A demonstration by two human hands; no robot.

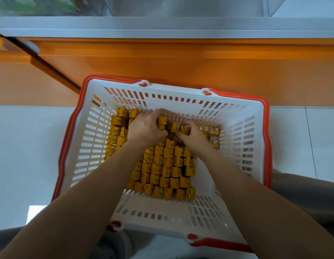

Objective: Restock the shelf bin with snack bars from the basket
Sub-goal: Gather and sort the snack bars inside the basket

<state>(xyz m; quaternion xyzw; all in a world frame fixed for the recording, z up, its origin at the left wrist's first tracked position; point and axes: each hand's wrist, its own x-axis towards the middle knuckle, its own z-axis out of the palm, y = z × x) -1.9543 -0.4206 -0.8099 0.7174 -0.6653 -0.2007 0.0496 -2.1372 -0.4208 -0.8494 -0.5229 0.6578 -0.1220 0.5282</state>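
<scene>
Both hands were shoved down into the white basket (pixel 237 128), which was parked on the floor right against the orange shelf base (pixel 181 62). The left hand (pixel 147 126) was curled around a couple of yellow-wrapped snack bars (pixel 166 165) by the far wall. The right hand (pixel 194 135) was clamped onto a few more just beside it, with the rest packed upright in rows.

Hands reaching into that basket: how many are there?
2. The left hand grips snack bars near the basket's far wall; the right hand pinches bars just beside it. None hidden.
</scene>
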